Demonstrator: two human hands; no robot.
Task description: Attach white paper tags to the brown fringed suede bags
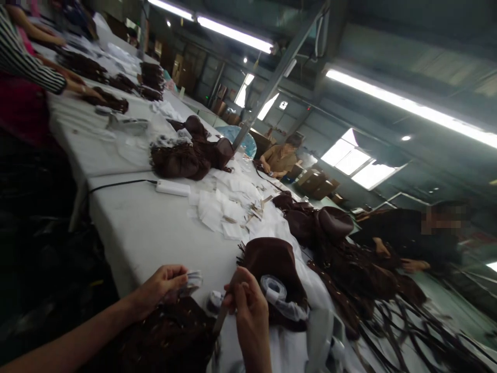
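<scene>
My left hand is closed on a small white, plastic-wrapped bundle. It is just above a dark brown bag with small metal studs, near the bottom of the view. To its right, my right hand pinches a thin, flat brownish strip that hangs down toward that bag. Another wrapped piece shows between the two hands. Just beyond my right hand lies a brown leather bag, with a plastic-wrapped coil on it.
White packets and tags cover the middle of the white table. A white power strip trails a black cable. Brown bags are heaped beyond, with more bags and straps at right. Several people work around the tables.
</scene>
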